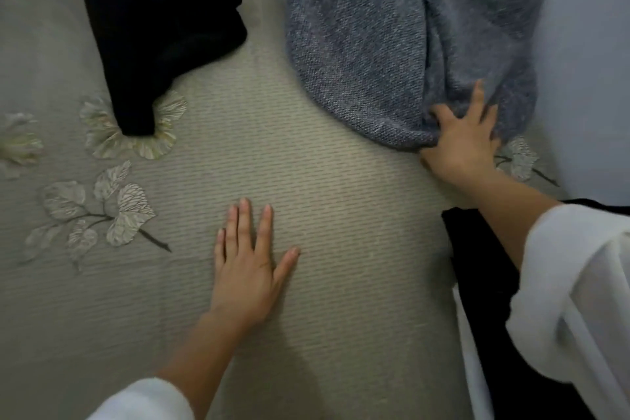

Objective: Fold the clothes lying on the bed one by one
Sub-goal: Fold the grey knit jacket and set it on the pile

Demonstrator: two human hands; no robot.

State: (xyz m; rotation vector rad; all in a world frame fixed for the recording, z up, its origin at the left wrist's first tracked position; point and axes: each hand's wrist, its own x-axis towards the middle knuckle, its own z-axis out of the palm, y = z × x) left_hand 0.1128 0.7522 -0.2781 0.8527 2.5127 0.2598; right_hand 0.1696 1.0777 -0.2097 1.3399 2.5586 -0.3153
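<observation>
A blue-grey knitted garment lies bunched at the upper right of the bed. My right hand grips its near lower edge, fingers curled into the fabric. A black garment lies crumpled at the upper left, one end trailing down toward a flower print. My left hand rests flat on the bedspread in the middle, fingers spread, holding nothing.
The bed is covered with a beige striped bedspread with leaf and flower prints on the left. The bed's right edge runs down past my right forearm. Dark clothing and white sleeves fill the lower right. A pale wall stands at the far right.
</observation>
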